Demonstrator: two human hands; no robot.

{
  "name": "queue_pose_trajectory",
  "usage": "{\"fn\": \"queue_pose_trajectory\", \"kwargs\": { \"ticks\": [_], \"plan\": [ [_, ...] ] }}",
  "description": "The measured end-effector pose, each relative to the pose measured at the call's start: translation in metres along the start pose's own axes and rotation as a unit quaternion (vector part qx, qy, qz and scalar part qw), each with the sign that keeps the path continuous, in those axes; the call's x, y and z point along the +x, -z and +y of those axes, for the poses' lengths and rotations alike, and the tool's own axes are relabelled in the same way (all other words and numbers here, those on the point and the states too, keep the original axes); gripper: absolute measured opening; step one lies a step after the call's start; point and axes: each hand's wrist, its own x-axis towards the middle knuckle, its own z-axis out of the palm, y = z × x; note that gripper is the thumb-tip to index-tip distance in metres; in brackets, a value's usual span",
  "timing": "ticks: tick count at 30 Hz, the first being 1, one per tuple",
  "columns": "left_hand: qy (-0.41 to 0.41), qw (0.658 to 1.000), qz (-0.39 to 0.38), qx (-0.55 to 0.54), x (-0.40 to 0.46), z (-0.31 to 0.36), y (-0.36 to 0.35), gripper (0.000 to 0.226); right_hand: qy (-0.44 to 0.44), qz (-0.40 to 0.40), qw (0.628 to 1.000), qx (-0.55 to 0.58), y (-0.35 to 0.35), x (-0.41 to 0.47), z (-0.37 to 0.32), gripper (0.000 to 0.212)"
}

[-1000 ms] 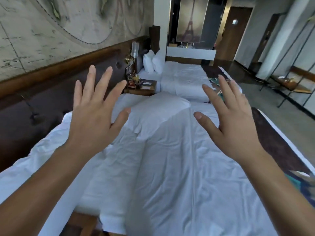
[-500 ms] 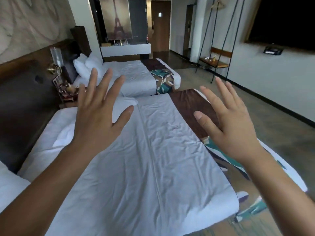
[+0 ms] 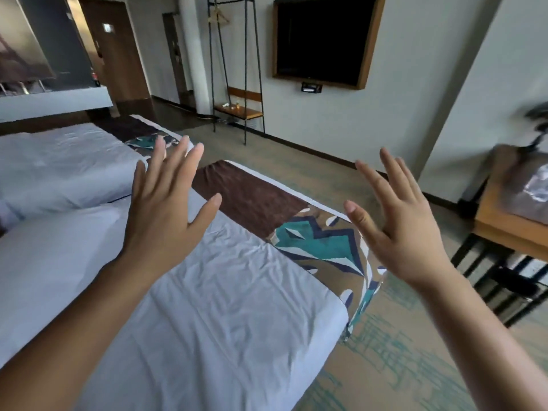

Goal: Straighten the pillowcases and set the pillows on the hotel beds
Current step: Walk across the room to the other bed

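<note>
Hands are up and empty: my left hand (image 3: 161, 215) and right hand (image 3: 406, 232) hover over the near bed (image 3: 222, 307), fingers spread. What may be a pillow (image 3: 44, 235) lies at its left edge, so I judge I'm between steps; next I'd turn and grasp it.

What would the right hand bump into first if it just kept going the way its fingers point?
Probably nothing close. The right hand is open, raised beyond the bed's patterned runner, fingers aimed over the carpet toward the wall beneath the TV. Depth is hard to judge.
</note>
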Motion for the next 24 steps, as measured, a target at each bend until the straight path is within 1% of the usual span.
{"fn": "queue_pose_trajectory", "kwargs": {
  "ticks": [4,8,12,16,24],
  "plan": [
    [-0.064,0.996,-0.02,-0.055,0.011,0.009,-0.022,0.071,-0.049,0.028,0.997,-0.05,0.019,-0.031,-0.004,0.067],
    [-0.105,0.987,-0.039,-0.114,0.022,0.033,-0.05,0.068,-0.097,0.047,0.99,-0.092,0.043,-0.059,0.003,0.065],
    [-0.156,0.974,-0.059,-0.154,0.034,0.085,-0.079,0.067,-0.143,0.072,0.977,-0.141,0.074,-0.092,0.023,0.062],
    [-0.214,0.96,-0.054,-0.173,0.052,0.143,-0.101,0.065,-0.185,0.096,0.961,-0.183,0.106,-0.114,0.054,0.062],
    [-0.26,0.945,-0.043,-0.196,0.106,0.254,-0.155,0.063,-0.228,0.136,0.938,-0.225,0.16,-0.122,0.14,0.064]
  ]
}}
